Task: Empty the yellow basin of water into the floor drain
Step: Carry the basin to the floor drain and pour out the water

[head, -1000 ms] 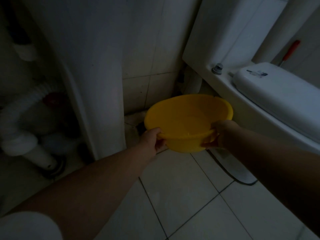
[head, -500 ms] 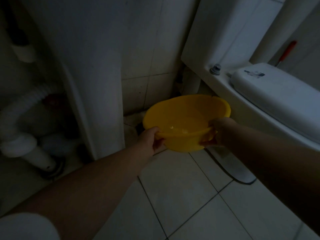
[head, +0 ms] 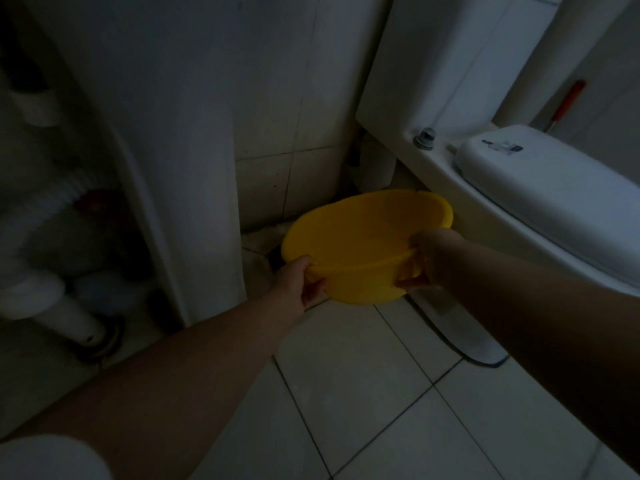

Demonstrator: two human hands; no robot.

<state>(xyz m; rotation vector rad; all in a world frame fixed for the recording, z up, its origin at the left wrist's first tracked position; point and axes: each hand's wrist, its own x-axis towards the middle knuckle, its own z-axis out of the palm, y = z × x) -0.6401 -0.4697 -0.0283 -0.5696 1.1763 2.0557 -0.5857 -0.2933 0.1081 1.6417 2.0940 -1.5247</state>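
Dim bathroom, low light throughout. The yellow basin (head: pixel 363 237) is held in the air above the tiled floor (head: pixel 363 393), in the corner between the white pedestal (head: pixel 194 168) and the toilet (head: pixel 519 209). Its far rim sits close to the wall tiles (head: pixel 294 181); it touches nothing but the hands.

Left hand (head: pixel 294 289) grips the near-left rim: thumb on top of the lip, fingers (head: pixel 313 291) curled under and pressed together against the outer wall. Right hand (head: pixel 429 258) clamps the near-right rim in the same way, fingers wrapped below the lip; the fingertips show beneath the edge, close together, not spread.

The basin looks tilted a little away from the person, far edge lower. Whether water is inside cannot be told in this light; no stream is visible over the rim.

The floor drain itself is not clearly seen. A dark patch (head: pixel 273 258) lies on the floor just behind the basin's left edge, at the foot of the pedestal. It may be the drain, but that is a guess.

Step in hand, as judged: carry and position over the corner, pour not yet under way or only starting.

Next move calls for both hands to raise the near rim evenly, so the far lip dips toward the dark patch. A slow tip suits it; a quick one risks splash against the wall and the toilet base.
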